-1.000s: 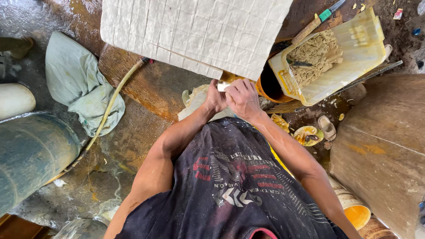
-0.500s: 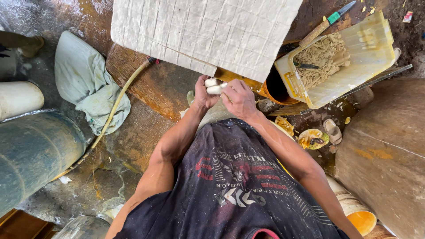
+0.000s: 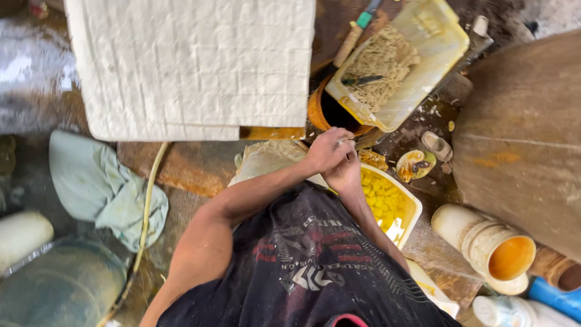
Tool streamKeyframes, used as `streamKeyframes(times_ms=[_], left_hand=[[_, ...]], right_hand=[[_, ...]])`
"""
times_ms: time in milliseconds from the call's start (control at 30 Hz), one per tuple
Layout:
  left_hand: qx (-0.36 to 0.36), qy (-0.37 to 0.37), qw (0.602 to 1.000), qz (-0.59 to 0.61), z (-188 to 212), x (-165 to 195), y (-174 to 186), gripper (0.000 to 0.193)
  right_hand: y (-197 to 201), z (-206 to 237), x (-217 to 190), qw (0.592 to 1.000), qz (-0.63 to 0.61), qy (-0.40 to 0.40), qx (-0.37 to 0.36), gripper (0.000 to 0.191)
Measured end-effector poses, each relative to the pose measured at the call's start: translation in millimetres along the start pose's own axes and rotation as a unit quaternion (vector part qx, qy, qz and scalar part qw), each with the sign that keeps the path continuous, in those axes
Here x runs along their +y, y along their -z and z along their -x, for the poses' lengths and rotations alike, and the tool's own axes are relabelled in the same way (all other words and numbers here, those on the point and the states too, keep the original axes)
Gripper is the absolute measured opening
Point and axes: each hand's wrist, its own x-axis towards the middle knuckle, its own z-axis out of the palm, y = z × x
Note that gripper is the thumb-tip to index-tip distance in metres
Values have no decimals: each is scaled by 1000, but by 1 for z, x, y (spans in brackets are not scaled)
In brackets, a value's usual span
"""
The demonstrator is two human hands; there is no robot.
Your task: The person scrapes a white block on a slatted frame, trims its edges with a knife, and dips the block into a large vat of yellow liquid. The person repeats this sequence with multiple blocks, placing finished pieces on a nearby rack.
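My left hand (image 3: 327,151) and my right hand (image 3: 346,175) are pressed together with fingers curled, just above the near corner of a white tub (image 3: 413,219) filled with yellow cubes (image 3: 382,200). Whatever they hold is hidden between them. A big white slab (image 3: 193,66) scored into small squares lies on a board beyond my hands. To its right a translucent yellow container (image 3: 445,45) of pale shreds rests tilted on a dark orange bucket (image 3: 315,109).
A pale green cloth (image 3: 103,188) and a yellowish hose (image 3: 148,200) lie on the wet floor at left. A metal drum (image 3: 60,290) sits lower left. Stacked cream cups (image 3: 502,251) with orange inside, a blue pipe (image 3: 554,297) and a brown wooden surface (image 3: 520,133) stand on the right.
My hands have shifted right from the slab's edge to over the tub of yellow cubes. The small white piece seen between them earlier no longer shows.
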Motion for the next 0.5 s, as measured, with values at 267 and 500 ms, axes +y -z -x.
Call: streamKeyframes(times_ms=[267, 500], left_hand=[[-115, -195, 956, -186, -22, 50, -7, 52], [-146, 119, 961, -201, 105, 22, 180, 51]], right_hand=[[-44, -64, -98, 964, -116, 225, -74, 32], [-52, -62, -133, 937, -61, 269, 216, 84]])
